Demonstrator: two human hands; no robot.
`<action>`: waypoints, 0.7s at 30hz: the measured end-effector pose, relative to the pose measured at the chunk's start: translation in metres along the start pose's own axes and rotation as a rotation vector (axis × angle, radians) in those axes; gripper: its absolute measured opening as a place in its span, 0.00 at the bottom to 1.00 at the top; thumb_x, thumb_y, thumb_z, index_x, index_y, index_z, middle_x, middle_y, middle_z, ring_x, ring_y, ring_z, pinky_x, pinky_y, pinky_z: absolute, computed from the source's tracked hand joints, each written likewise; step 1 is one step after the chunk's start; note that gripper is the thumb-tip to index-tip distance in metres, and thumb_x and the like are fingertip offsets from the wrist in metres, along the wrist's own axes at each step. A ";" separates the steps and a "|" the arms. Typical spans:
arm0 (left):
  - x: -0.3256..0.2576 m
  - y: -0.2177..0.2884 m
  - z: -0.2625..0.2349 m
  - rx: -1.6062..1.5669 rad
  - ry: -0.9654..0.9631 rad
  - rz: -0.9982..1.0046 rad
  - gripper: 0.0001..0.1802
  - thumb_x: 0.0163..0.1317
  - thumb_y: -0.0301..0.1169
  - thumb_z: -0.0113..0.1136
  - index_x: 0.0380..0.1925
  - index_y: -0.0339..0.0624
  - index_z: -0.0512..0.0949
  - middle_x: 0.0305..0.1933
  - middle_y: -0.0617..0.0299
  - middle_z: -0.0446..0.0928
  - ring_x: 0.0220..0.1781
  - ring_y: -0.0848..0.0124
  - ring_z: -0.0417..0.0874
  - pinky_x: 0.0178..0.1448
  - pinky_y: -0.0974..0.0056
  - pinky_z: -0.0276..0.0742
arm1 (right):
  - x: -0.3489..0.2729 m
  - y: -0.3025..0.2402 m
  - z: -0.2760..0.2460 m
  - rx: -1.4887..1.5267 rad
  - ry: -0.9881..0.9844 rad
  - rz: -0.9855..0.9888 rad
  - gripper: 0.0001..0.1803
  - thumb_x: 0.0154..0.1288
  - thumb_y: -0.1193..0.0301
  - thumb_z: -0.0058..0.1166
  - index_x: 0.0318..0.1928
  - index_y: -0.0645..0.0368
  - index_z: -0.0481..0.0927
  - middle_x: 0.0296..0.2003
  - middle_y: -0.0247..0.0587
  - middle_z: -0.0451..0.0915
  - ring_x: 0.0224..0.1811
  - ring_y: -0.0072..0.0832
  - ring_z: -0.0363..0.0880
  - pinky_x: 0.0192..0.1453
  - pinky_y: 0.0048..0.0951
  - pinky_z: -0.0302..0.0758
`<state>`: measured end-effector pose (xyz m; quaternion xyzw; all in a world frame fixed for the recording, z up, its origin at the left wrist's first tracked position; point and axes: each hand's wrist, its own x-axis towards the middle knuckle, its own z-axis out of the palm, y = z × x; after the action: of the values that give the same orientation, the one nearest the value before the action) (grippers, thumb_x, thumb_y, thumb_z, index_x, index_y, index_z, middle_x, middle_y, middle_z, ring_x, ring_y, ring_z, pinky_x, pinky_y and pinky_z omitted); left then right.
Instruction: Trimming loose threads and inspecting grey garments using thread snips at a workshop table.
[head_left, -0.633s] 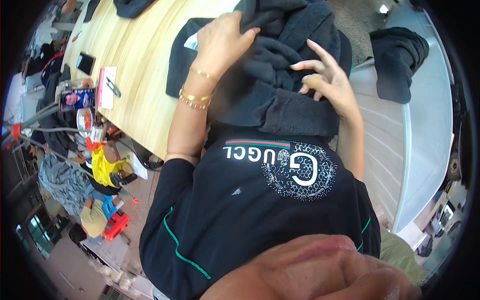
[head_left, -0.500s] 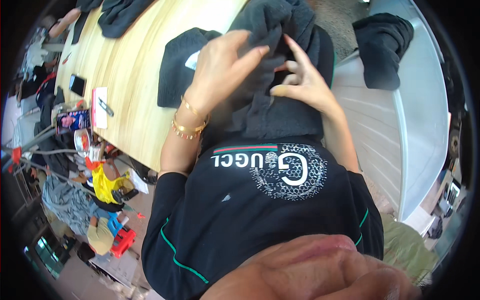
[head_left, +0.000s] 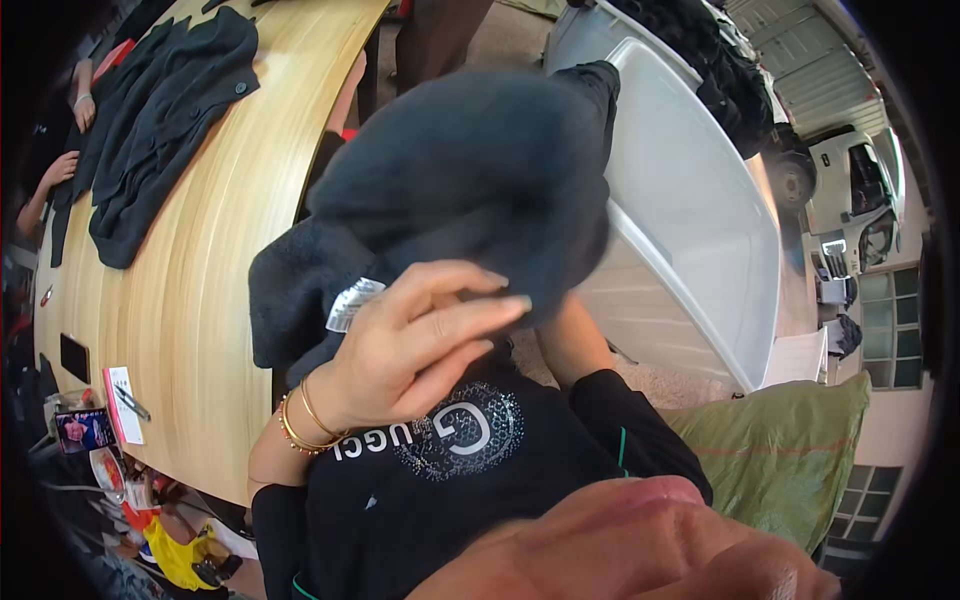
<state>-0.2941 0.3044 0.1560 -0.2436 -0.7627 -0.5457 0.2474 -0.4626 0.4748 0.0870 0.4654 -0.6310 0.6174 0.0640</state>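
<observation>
A dark grey knit garment (head_left: 450,160) is bunched up in front of me, its upper part blurred by motion. From its left side sticks out a white care label (head_left: 353,304). My left hand (head_left: 425,330), with gold bracelets at the wrist, is just below the garment, its fingers stretched out and slightly apart. Whether the fingertips touch the cloth I cannot tell. On the other side my right forearm (head_left: 578,342) goes up under the garment, which hides that hand and its fingers.
Left is a wooden table (head_left: 200,330) with a dark buttoned cardigan (head_left: 175,130); another person's hands (head_left: 75,135) are at its far edge. A phone (head_left: 74,357) and a notepad with pens (head_left: 122,405) lie there. Right stands a white plastic bin (head_left: 690,200), beside a green sack (head_left: 770,450).
The garment has been lifted off my lap and swung up, covering my right hand. My view has turned to the right. My left hand has come lower, nearer my chest.
</observation>
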 end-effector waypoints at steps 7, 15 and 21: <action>-0.018 -0.022 -0.004 0.030 0.087 -0.040 0.22 0.55 0.11 0.59 0.49 0.38 0.82 0.56 0.53 0.73 0.34 0.73 0.80 0.39 0.70 0.77 | 0.008 0.026 -0.191 0.220 0.434 0.050 0.21 0.65 0.65 0.57 0.55 0.62 0.75 0.53 0.46 0.78 0.54 0.39 0.78 0.59 0.37 0.75; -0.041 -0.037 -0.039 0.124 0.234 -0.241 0.17 0.61 0.14 0.57 0.49 0.39 0.82 0.55 0.55 0.74 0.31 0.79 0.77 0.39 0.72 0.76 | 0.008 0.094 -0.310 -0.452 1.230 0.244 0.22 0.68 0.66 0.54 0.59 0.63 0.71 0.52 0.48 0.76 0.53 0.38 0.77 0.59 0.36 0.73; -0.041 -0.061 -0.046 0.144 0.252 -0.291 0.12 0.64 0.22 0.58 0.47 0.41 0.82 0.52 0.59 0.75 0.42 0.69 0.80 0.47 0.67 0.76 | 0.009 0.073 -0.151 -1.063 0.295 0.028 0.32 0.72 0.61 0.52 0.70 0.65 0.64 0.70 0.54 0.63 0.73 0.44 0.62 0.75 0.40 0.55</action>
<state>-0.2966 0.2390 0.0989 -0.0424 -0.7899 -0.5458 0.2764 -0.5906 0.5828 0.0747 0.2692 -0.8463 0.2733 0.3695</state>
